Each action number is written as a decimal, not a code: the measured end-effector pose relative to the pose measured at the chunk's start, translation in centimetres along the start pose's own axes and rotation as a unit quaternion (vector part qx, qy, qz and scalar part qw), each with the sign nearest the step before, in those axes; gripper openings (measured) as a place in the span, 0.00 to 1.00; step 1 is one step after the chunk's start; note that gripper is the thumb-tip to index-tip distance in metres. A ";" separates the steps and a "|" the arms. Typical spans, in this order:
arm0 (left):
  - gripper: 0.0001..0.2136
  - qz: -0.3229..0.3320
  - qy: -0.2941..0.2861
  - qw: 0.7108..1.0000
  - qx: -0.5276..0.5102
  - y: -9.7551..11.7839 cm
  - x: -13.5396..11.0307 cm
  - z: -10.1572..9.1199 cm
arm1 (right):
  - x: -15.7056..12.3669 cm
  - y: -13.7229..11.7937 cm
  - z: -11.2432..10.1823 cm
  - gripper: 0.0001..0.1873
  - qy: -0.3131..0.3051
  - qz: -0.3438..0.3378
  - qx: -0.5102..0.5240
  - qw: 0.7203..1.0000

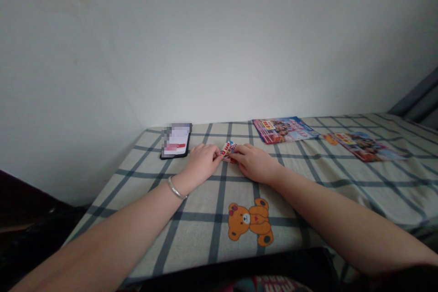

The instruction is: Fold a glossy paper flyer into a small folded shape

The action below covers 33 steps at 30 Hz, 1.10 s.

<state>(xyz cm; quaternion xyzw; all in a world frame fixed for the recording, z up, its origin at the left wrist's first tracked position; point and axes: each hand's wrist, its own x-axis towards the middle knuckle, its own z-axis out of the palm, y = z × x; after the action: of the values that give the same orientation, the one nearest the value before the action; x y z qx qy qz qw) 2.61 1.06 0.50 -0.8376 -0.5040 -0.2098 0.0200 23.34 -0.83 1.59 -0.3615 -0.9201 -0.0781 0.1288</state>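
Observation:
Between my two hands is a small piece of folded printed paper [227,148], red, white and blue, much like the flyers on the table. My left hand [204,159], with a silver bangle at the wrist, pinches its left edge between thumb and fingers. From the other side my right hand [256,162] grips the paper with its fingertips, which cover part of the print. Both hands rest low over the checked cloth, and the paper's lower part is partly hidden by fingers.
A phone [179,140] with a lit screen lies left of my hands. To the right are a stack of colourful flyers [285,129] and another flyer [366,147]. The checked tablecloth [191,232] has a printed bear. A white wall [226,45] stands directly behind the table.

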 end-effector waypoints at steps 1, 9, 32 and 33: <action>0.12 -0.001 0.002 1.000 0.000 0.0 0.0 0.0 | 0.0 0.0 0.1 0.20 0.003 0.002 0.005 1.000; 0.14 0.007 0.019 0.999 0.049 -0.4 0.1 0.6 | 0.2 -0.1 0.2 0.27 -0.003 -0.001 0.019 1.000; 0.07 0.124 0.021 0.992 -0.013 -1.2 0.2 0.2 | 0.2 0.5 0.8 0.27 0.031 -0.014 0.044 0.998; 0.05 0.129 0.023 0.991 -0.012 -1.2 0.1 0.0 | 0.2 0.6 0.9 0.27 0.031 -0.015 0.048 0.998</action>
<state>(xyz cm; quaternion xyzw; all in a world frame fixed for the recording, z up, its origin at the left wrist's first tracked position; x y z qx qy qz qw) 1.62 1.70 0.28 -0.8907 -0.3886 -0.2311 0.0483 23.46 -0.02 0.83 -0.3381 -0.9239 -0.0470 0.1729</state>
